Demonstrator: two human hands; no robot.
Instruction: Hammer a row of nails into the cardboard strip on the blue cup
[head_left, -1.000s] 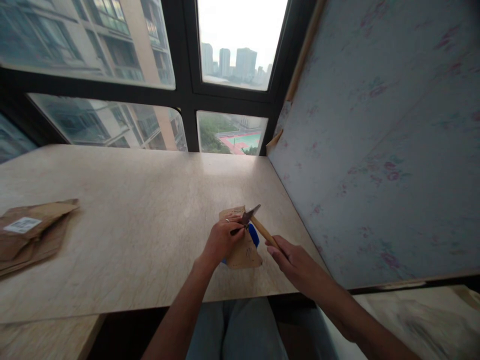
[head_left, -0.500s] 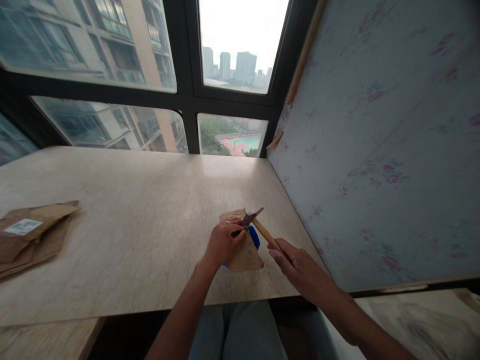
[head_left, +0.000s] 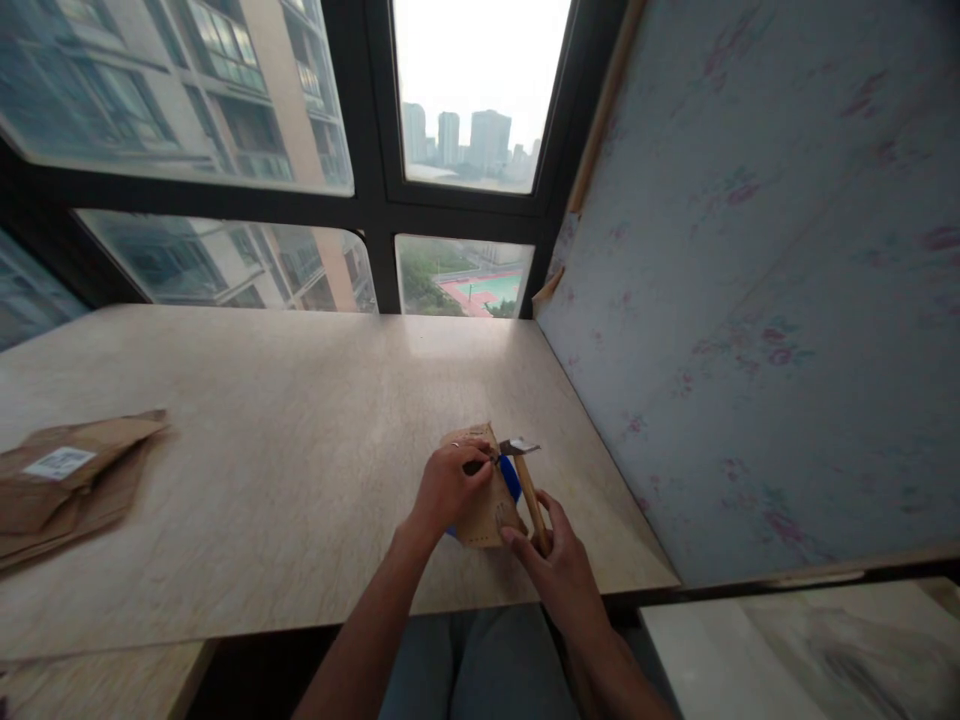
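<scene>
My right hand is wrapped round the wooden handle of a hammer, whose metal head lies level with my left fingertips. My left hand, with a ring on one finger, rests on a flat tan piece that has small dark marks on it; I cannot tell whether it is board or wood. Thumb and forefinger pinch a small dark thing near its right edge, too small to name. From under the tan piece a blue object sticks out, mostly covered.
The pale marbled worktop runs up to a dark window frame. Folded brown paper packaging with a white label lies at the left. A floral-papered wall closes off the right side. My legs are under the front edge.
My right hand has swung in and down to the left, so the hammer handle now stands steeper and its head is turned. My left hand has kept its place.
</scene>
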